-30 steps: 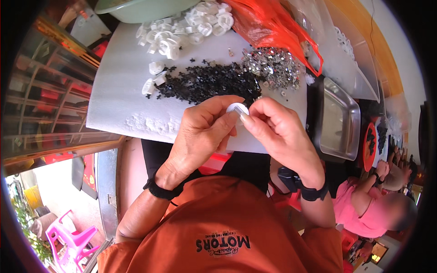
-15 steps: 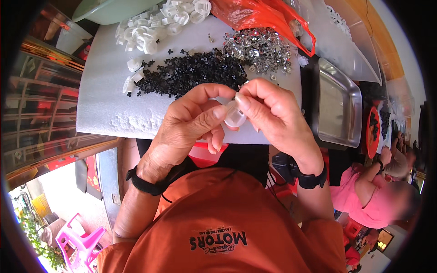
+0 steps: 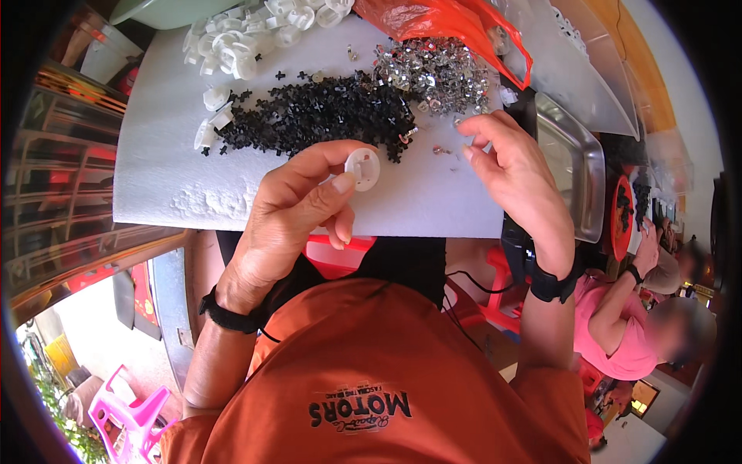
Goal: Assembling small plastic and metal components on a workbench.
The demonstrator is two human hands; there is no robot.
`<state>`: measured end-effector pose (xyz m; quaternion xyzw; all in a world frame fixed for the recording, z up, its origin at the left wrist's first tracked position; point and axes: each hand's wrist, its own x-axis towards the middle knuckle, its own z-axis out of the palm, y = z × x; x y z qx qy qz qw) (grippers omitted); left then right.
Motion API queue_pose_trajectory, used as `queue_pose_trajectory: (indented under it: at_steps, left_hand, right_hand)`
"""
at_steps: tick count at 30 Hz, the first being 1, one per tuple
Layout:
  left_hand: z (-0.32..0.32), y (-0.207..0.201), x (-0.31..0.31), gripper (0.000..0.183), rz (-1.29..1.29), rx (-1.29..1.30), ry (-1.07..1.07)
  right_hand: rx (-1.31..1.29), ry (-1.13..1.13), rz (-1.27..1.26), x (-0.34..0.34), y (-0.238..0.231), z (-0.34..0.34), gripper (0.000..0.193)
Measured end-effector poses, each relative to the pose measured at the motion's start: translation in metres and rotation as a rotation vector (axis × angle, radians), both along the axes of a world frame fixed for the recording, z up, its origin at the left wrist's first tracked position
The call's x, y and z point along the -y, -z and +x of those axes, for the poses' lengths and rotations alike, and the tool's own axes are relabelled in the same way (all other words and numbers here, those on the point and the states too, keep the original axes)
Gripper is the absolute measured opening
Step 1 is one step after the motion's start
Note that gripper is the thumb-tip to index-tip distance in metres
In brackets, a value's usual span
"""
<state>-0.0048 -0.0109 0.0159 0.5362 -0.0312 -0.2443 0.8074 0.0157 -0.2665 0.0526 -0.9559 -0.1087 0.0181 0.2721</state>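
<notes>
Between the thumb and forefinger of my left hand (image 3: 297, 201) is a round white plastic part (image 3: 364, 170), held up with a shaped recess facing me. My right hand (image 3: 510, 166) is apart from it, just in front of a pile of small shiny metal pieces (image 3: 433, 73); its thumb and forefinger are spread, with no clear object between them. A few loose metal pieces (image 3: 441, 150) lie between the hands. Beyond my left hand spreads a heap of small black cross-shaped pieces (image 3: 317, 116).
More white plastic parts (image 3: 232, 50) are piled at the back left, near a pale green bowl (image 3: 166, 11). A red plastic bag (image 3: 440, 19) lies behind the metal pieces. To the right stands a steel tray (image 3: 591, 178); a person in pink (image 3: 614, 332) sits farther right.
My hands have parted. The left has drawn slightly left with the white part, and the right has let go of it and moved right, toward the metal pieces.
</notes>
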Motion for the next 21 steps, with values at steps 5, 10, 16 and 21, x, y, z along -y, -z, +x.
queue_pose_trajectory:
  at_steps: [5, 10, 16, 21]
  left_hand:
    - [0.002, -0.006, 0.003, 0.032, 0.029, -0.027, 0.047]
    - [0.004, 0.000, 0.002, 0.032, 0.066, -0.020, 0.062]
    - [0.003, 0.005, 0.002, 0.032, 0.037, -0.040, 0.041]
    - [0.003, 0.007, 0.005, 0.033, 0.056, -0.021, 0.004]
  right_hand:
    - [-0.079, 0.021, -0.072, -0.010, 0.002, 0.005, 0.009]
    - [0.035, -0.024, -0.232, -0.021, 0.015, 0.009, 0.012]
    - [0.028, -0.020, -0.267, -0.024, 0.014, 0.002, 0.011]
    - [0.121, -0.088, -0.016, -0.030, 0.015, -0.001, 0.008]
